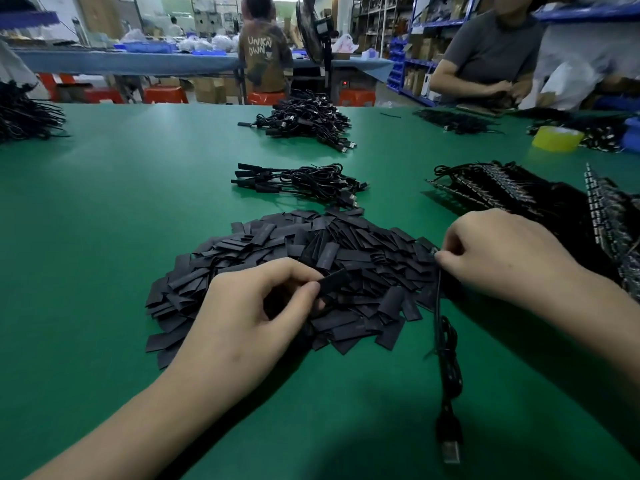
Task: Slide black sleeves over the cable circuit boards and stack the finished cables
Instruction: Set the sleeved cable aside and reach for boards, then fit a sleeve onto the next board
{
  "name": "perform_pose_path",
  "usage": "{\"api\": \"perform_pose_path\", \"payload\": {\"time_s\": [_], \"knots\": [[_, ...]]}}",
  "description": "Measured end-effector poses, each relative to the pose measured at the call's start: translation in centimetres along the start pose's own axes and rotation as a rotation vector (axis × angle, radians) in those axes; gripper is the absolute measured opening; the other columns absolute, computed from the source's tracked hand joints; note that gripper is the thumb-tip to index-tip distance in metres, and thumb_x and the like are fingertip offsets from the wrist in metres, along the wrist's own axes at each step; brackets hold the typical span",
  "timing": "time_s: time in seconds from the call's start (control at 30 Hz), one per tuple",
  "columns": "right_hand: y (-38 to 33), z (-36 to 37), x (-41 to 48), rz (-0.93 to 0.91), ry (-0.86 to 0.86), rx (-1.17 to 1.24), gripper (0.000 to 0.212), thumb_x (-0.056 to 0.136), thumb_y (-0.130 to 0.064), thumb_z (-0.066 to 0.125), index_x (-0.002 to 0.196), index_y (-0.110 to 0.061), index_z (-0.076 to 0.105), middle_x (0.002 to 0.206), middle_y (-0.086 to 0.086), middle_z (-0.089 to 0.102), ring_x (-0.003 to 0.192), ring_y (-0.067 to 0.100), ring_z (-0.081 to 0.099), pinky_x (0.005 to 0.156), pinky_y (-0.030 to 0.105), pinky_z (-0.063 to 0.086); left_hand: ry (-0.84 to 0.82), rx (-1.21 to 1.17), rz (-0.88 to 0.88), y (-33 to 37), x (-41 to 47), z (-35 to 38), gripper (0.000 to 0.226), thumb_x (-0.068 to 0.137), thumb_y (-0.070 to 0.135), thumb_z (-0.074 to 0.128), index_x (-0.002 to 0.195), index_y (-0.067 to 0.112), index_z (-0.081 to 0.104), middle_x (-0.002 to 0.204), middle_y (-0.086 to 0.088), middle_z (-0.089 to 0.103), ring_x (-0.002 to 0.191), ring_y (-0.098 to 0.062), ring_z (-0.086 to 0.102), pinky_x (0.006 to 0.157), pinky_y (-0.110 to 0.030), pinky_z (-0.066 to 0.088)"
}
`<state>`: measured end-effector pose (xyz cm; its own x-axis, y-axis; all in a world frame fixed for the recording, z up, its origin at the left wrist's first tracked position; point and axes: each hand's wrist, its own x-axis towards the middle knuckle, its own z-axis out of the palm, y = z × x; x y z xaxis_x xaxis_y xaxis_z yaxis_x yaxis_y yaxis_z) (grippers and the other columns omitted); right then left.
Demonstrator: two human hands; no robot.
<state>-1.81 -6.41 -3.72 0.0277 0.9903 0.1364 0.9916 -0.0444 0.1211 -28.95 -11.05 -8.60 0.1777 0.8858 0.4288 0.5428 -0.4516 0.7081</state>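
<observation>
1. Single view: head-worn wide-angle cam, above the near edge of the green table (104,237), facing forward and down.
2. Close on the work: left hand (242,313) pinching a black sleeve (334,280) and right hand (502,251) pinching a cable (446,358) fill the lower half; forearms enter from the bottom corners.
3. Sleeve pile (294,244) sits dead centre, under the hands.
4. Upper frame reaches across the table: far cable heap (304,119), person in a grey shirt (491,46) top right, shelving (381,26) behind.
5. Cable's USB plug (450,448) nearly at the bottom edge.
</observation>
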Motion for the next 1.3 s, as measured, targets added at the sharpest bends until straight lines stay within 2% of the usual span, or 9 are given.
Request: {"api": "perform_pose_path", "payload": {"time_s": [0.1,0.2,0.3,0.4,0.53,0.7,0.97,1.13,1.3], "knots": [[0.2,-0.6,-0.2,-0.032,0.131,0.127,0.024,0.093,-0.034,0.057,0.073,-0.023,0.064,0.071,-0.003,0.066,0.07,0.023,0.064,0.067,0.041,0.057,-0.047,-0.096,-0.023,-0.1,0.0,-0.1,0.017,0.097,0.025,0.063,0.102,0.037,0.074,0.083,0.016,0.075,0.07,-0.013,0.068,0.064,-0.027,0.052],[-1.2,-1.3,-0.9,-0.132,0.166,0.636,0.02,0.096,-0.024,0.057,0.076,-0.022,0.059,0.071,-0.006,0.074,0.072,0.018,0.071,0.065,0.039,0.058,-0.078,-0.221,-0.071,-0.2,0.0,-0.4,0.026,0.099,0.028,0.061,0.112,0.047,0.073,0.089,0.012,0.077,0.082,-0.028,0.07,0.075,-0.045,0.055],[-3.9,-1.4,-2.5,-0.187,-0.085,1.315,0.019,0.104,-0.012,0.05,0.085,-0.008,0.052,0.077,0.008,0.078,0.069,0.024,0.076,0.056,0.026,0.057,-0.061,-0.32,-0.106,-0.4,0.1,-0.6,0.028,0.097,0.027,0.061,0.111,0.047,0.074,0.091,0.008,0.078,0.087,-0.02,0.073,0.069,-0.03,0.057],[-6.1,-0.5,-4.2,-0.137,-0.28,1.665,0.019,0.106,-0.013,0.047,0.088,-0.005,0.048,0.071,0.016,0.073,0.057,0.024,0.068,0.053,0.029,0.057,-0.041,-0.409,-0.143,-0.4,0.1,-0.8,0.024,0.091,0.031,0.063,0.107,0.042,0.077,0.088,0.006,0.078,0.084,-0.008,0.073,0.063,-0.012,0.049],[-7.2,0.7,-4.9,-0.021,-0.356,1.758,0.019,0.106,-0.021,0.048,0.092,-0.009,0.052,0.061,0.004,0.058,0.05,0.014,0.048,0.043,0.026,0.043,-0.049,-0.469,-0.163,0.1,0.0,-0.8,0.024,0.085,0.035,0.065,0.104,0.042,0.079,0.08,0.005,0.077,0.067,0.001,0.064,0.061,-0.013,0.05],[-7.7,1.4,-4.7,0.092,-0.552,1.835,0.028,0.104,-0.034,0.048,0.091,-0.012,0.059,0.053,-0.005,0.033,0.042,0.006,0.025,0.036,0.018,0.024,-0.054,-0.532,-0.2,0.4,-0.1,-0.6,0.025,0.081,0.031,0.067,0.101,0.04,0.08,0.082,0.001,0.079,0.069,0.001,0.067,0.064,-0.009,0.05],[-7.6,1.9,-5.4,-0.013,-0.595,1.744,0.026,0.101,-0.026,0.056,0.081,-0.015,0.068,0.051,-0.01,0.029,0.042,0.005,0.02,0.038,0.017,0.021,-0.075,-0.261,-0.063,0.0,-0.4,-0.6,0.02,0.087,0.036,0.075,0.106,0.039,0.079,0.096,0.01,0.077,0.09,-0.005,0.072,0.08,-0.014,0.051],[-7.6,2.0,-5.8,-0.189,-0.437,1.559,0.025,0.105,-0.025,0.055,0.082,-0.024,0.067,0.047,-0.018,0.05,0.041,0.001,0.031,0.041,0.014,0.027,-0.04,-0.046,0.051,0.0,-0.2,-0.6,0.031,0.076,0.053,0.077,0.102,0.038,0.078,0.086,0.007,0.071,0.079,-0.015,0.068,0.07,-0.024,0.051],[-7.7,1.8,-5.4,-0.086,-0.473,1.638,0.044,0.1,-0.052,0.048,0.074,-0.026,0.071,0.053,-0.01,0.034,0.043,0.007,0.025,0.042,0.025,0.024,0.014,-0.073,0.033,-0.1,0.0,-0.5,0.028,0.074,0.05,0.08,0.098,0.035,0.079,0.092,0.01,0.074,0.084,-0.015,0.07,0.074,-0.03,0.052]]}}
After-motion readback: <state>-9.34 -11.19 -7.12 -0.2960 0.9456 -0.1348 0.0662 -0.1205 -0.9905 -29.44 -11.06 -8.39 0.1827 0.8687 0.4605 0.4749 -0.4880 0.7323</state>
